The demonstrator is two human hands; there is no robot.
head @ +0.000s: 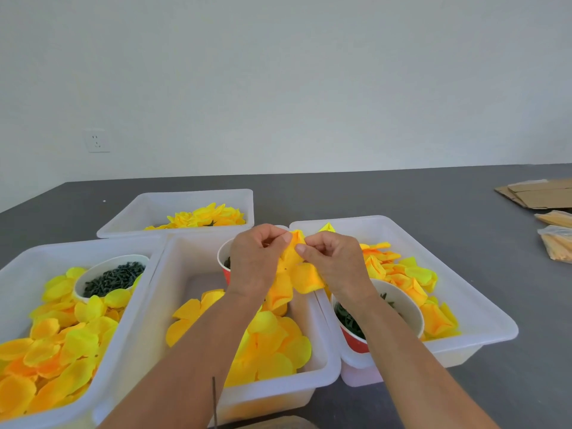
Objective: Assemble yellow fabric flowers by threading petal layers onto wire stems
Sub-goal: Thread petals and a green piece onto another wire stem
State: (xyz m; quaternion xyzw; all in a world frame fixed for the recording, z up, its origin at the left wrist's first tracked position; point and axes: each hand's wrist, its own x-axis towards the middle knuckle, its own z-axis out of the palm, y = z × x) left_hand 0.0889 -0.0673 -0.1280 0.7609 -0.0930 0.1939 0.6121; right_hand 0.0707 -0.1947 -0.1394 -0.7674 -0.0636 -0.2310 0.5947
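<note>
Hands meet above the middle bin [322, 363]: left hand [253, 261] and right hand [334, 261] each pinch a yellow petal layer [294, 274] with curled fingertips, seemingly spreading it for threading. Next comes finding its centre hole and a stem; a thin dark wire [214, 400] stands near the bottom edge. Cups [402, 305] of green parts crowd the bins, and finished flowers [204, 216] lie behind.

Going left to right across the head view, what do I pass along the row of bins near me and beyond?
Left bin of petals → white bowl of dark green pieces → middle bin → left hand → right hand → right bin → flattened cardboard.
</note>
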